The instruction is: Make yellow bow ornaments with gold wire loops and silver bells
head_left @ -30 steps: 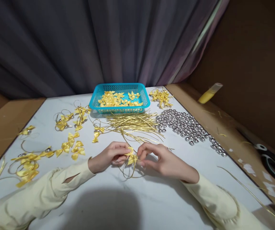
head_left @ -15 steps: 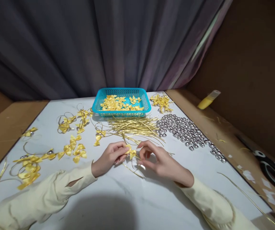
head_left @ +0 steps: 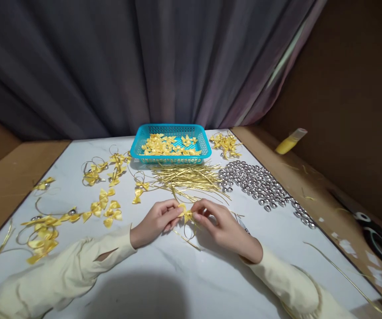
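Both of my hands meet over the white table [head_left: 177,279] around a small yellow ribbon bow [head_left: 185,213]. My left hand [head_left: 157,220] pinches the bow's left side. Pinching its right side is my right hand [head_left: 218,225], fingers curled in. A thin gold cord [head_left: 187,237] hangs from the bow in a loop and trails across the table below the hands. Just beyond the hands lies a pile of gold cords [head_left: 188,176].
A blue basket [head_left: 171,156] with yellow bows stands at the back. Several silver bells [head_left: 260,184] lie at right, finished bows with cords [head_left: 94,195] at left, more bows [head_left: 224,143] back right. Scissors [head_left: 379,232] and a yellow bottle [head_left: 290,141] lie on the brown right ledge.
Both hands closed in tighter on the bow; the right fingers moved in to pinch it. The cord loop under the hands changed shape. The view shifted slightly downward.
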Action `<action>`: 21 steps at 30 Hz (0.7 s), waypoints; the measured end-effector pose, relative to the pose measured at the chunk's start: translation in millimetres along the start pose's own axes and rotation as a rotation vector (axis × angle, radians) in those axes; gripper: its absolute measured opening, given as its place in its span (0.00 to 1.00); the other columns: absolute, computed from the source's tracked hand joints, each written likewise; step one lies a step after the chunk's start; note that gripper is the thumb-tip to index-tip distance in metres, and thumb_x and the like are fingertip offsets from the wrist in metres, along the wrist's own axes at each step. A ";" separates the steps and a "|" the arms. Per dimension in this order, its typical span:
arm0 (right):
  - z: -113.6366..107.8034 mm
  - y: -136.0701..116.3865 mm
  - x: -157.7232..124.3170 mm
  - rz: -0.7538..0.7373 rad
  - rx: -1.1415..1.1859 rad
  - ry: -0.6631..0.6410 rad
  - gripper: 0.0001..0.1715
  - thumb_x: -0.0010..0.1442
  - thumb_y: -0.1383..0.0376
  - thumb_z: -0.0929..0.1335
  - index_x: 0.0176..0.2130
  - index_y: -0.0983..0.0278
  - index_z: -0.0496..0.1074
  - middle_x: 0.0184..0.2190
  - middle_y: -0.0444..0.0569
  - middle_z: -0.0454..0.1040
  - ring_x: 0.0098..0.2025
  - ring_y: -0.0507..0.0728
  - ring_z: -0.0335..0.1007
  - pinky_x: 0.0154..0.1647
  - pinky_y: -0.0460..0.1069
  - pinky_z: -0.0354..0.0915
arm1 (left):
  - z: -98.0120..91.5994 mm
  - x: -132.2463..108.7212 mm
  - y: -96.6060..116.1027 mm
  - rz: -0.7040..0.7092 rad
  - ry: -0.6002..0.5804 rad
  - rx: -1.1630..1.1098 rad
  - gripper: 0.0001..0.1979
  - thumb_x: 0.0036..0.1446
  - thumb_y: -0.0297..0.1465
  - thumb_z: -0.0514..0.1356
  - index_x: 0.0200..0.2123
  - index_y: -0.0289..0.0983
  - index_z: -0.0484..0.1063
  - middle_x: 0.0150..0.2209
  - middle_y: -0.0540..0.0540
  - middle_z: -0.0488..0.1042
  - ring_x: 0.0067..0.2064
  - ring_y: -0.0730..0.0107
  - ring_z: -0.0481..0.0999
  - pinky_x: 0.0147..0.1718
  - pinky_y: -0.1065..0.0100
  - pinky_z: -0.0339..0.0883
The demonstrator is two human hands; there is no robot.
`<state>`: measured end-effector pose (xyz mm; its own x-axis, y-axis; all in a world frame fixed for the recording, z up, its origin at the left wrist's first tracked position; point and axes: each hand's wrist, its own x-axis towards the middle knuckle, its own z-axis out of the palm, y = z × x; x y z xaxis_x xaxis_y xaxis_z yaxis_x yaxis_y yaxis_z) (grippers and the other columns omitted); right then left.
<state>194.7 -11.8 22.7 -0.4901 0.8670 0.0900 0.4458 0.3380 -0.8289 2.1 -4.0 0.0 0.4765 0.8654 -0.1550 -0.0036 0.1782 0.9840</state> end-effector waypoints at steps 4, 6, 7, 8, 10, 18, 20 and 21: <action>0.5 -1.0 -0.4 0.016 0.008 0.004 0.03 0.60 0.68 0.63 0.36 0.64 0.66 0.31 0.46 0.72 0.32 0.52 0.66 0.32 0.46 0.60 | 0.4 0.0 -0.7 0.011 0.009 0.022 0.16 0.58 0.39 0.55 0.24 0.35 0.61 0.16 0.56 0.59 0.17 0.81 0.54 0.18 0.74 0.49; 1.3 -2.3 -0.3 0.031 0.038 -0.007 0.02 0.59 0.67 0.64 0.36 0.64 0.66 0.31 0.45 0.73 0.31 0.51 0.67 0.32 0.46 0.61 | 0.6 -0.3 -1.5 0.009 0.015 0.031 0.16 0.58 0.40 0.55 0.24 0.35 0.61 0.16 0.56 0.59 0.17 0.81 0.54 0.18 0.74 0.49; 1.9 -2.7 -0.2 0.035 0.052 -0.012 0.02 0.58 0.67 0.65 0.36 0.64 0.65 0.30 0.45 0.73 0.31 0.51 0.67 0.32 0.46 0.61 | 0.8 -0.4 -1.7 0.008 0.015 0.036 0.16 0.58 0.40 0.54 0.24 0.35 0.61 0.16 0.57 0.59 0.17 0.81 0.54 0.18 0.74 0.48; 2.5 -2.9 -0.2 0.036 0.061 -0.014 0.03 0.58 0.67 0.66 0.36 0.63 0.65 0.30 0.45 0.73 0.31 0.51 0.67 0.32 0.46 0.61 | 1.0 -0.6 -1.8 0.007 0.014 0.043 0.16 0.58 0.40 0.54 0.24 0.35 0.61 0.16 0.57 0.58 0.17 0.81 0.54 0.18 0.74 0.48; 3.7 -2.7 -0.2 0.028 0.064 -0.014 0.04 0.58 0.67 0.66 0.37 0.63 0.65 0.30 0.45 0.74 0.30 0.51 0.67 0.32 0.45 0.61 | 1.5 -0.9 -1.3 0.007 0.007 0.061 0.16 0.58 0.40 0.54 0.24 0.35 0.61 0.16 0.57 0.58 0.17 0.81 0.54 0.17 0.74 0.48; 5.3 -0.6 -1.4 -0.091 -0.040 -0.013 0.07 0.61 0.67 0.63 0.33 0.64 0.69 0.26 0.44 0.72 0.25 0.50 0.64 0.28 0.44 0.59 | 3.0 -0.3 2.6 -0.014 -0.009 0.085 0.17 0.57 0.41 0.55 0.23 0.35 0.61 0.15 0.57 0.58 0.16 0.81 0.54 0.17 0.74 0.48; 5.3 -0.7 -1.3 -0.065 0.000 -0.003 0.07 0.60 0.66 0.63 0.32 0.64 0.70 0.25 0.44 0.72 0.25 0.49 0.63 0.28 0.44 0.59 | 2.3 -0.2 2.1 -0.017 -0.017 0.064 0.16 0.57 0.40 0.55 0.24 0.35 0.62 0.15 0.57 0.59 0.16 0.82 0.54 0.17 0.74 0.47; 5.1 -0.8 -1.0 -0.042 0.031 -0.002 0.07 0.60 0.66 0.64 0.31 0.64 0.70 0.24 0.44 0.71 0.25 0.49 0.63 0.27 0.44 0.59 | 1.8 -0.2 1.8 -0.017 -0.016 0.059 0.16 0.57 0.40 0.55 0.24 0.35 0.62 0.16 0.57 0.59 0.16 0.82 0.54 0.17 0.74 0.47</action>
<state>191.1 -14.8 20.4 -0.5091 0.8518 0.1239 0.4016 0.3624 -0.8411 3.6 -4.6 1.9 0.4899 0.8548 -0.1712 0.0565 0.1648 0.9847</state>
